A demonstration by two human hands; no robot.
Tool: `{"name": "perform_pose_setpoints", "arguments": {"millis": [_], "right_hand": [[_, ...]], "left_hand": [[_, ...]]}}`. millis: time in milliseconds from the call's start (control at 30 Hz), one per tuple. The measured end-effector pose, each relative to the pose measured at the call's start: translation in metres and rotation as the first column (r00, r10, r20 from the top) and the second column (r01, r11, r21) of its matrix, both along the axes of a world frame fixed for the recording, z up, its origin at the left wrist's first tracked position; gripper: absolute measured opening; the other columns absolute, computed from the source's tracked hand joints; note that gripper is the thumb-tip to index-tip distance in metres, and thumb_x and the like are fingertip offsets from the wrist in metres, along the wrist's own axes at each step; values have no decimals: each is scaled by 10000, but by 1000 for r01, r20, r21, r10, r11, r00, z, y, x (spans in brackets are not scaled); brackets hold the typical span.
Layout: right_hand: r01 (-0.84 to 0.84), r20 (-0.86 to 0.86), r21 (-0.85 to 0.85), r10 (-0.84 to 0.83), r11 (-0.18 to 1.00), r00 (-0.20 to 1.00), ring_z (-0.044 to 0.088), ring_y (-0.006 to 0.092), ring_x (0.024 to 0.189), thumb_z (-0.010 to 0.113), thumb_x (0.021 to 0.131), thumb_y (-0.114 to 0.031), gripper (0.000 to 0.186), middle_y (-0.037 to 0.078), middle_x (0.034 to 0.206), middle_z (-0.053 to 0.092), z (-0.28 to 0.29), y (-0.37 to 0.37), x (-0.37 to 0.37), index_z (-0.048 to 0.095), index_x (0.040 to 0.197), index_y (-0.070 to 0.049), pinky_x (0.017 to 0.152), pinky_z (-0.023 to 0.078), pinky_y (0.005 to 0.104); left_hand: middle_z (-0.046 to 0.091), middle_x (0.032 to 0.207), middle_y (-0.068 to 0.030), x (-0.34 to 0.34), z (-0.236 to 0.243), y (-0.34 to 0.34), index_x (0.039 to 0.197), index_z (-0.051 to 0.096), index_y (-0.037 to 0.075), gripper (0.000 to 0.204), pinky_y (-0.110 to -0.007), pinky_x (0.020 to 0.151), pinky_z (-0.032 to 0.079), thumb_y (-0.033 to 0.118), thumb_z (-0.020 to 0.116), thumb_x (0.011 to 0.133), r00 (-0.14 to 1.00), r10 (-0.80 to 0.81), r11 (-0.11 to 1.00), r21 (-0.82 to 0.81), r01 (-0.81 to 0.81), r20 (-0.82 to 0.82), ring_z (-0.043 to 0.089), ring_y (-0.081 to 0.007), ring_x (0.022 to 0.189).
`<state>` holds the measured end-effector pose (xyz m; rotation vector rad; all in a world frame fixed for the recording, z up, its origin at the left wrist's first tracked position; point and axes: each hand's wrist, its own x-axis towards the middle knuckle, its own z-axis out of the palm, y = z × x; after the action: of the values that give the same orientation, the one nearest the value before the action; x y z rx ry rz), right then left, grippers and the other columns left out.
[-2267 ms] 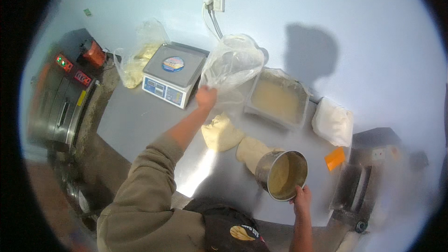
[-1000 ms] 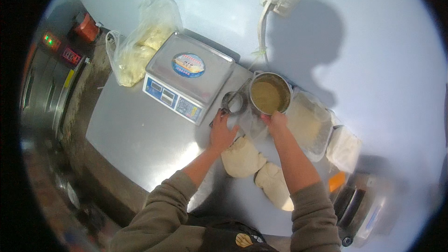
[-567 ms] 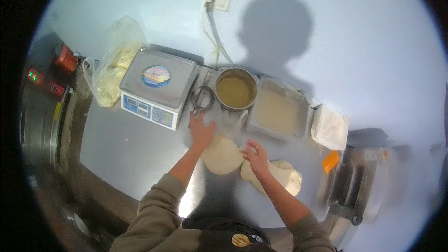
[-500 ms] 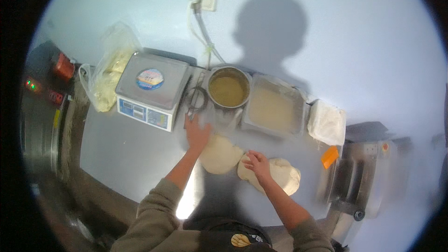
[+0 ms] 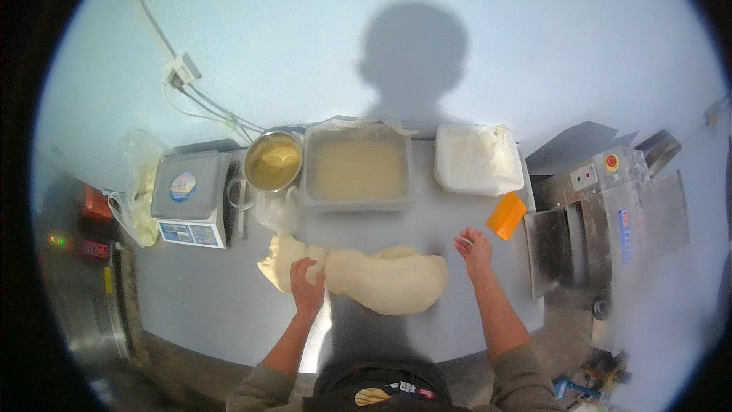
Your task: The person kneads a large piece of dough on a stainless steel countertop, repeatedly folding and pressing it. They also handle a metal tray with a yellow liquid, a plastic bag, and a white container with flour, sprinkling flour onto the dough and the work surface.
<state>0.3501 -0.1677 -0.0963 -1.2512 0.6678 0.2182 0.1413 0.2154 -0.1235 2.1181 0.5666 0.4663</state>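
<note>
Pale cream dough (image 5: 389, 278) lies across the middle of the counter (image 5: 191, 297), a long smooth body on the right meeting a smaller, lumpier end on the left at a crease; whether the two are joined cannot be told. If that crease is weak, pulling on one end could part or tear the dough there. Stickiness, if any, could make it cling to the skin or the counter and stretch unevenly.

The left hand (image 5: 307, 286) is at the near side of the smaller end, its bent fingers over the dough beside the crease; whether they grip or merely rest cannot be told. The right hand (image 5: 476, 252) is apart from the dough, just beyond its right end, with fingers loosely curled and parted, holding nothing discernible. Near it lies a flat orange rectangular scraper (image 5: 506, 216); a careless sweep outward could knock that aside.

Behind the dough stand a round metal pot (image 5: 263, 188) with yellowish-brown contents and a translucent rectangular plastic tub (image 5: 354, 204). Dragging the dough far back could bump either one and spill what is inside.
</note>
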Motion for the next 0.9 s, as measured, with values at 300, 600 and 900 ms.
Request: {"name": "perform_pose_setpoints", "arguments": {"millis": [300,600,900], "right_hand": [[-239,-92,149,254,959,963,679,205,848,626,999,-213,191,83,993,656,-43,-64,9,592,1103,-57,706,581,347],[-358,-271,259,424,897,864,686,205,860,603,1031,-249,225,86,1010,681,-56,-134,-146,623,1129,-48,766,579,368],[-236,-182,176,267,956,946,686,202,765,617,1014,-236,214,80,904,681,-80,-180,-185,651,1063,-31,668,582,351]], "left_hand": [[637,1211,-157,143,-32,-57,1368,530,49,445,-400,850,580,258,646,993,933,251,427,-836,-345,-257,676,-274,985],[576,1248,-144,259,-74,-38,1276,550,74,330,-386,795,564,221,624,989,746,452,139,-787,-600,-489,607,-284,1111],[649,966,-141,225,-81,-21,1077,634,79,160,-348,638,532,126,644,924,762,509,235,-787,-571,-400,660,-271,825]]}}
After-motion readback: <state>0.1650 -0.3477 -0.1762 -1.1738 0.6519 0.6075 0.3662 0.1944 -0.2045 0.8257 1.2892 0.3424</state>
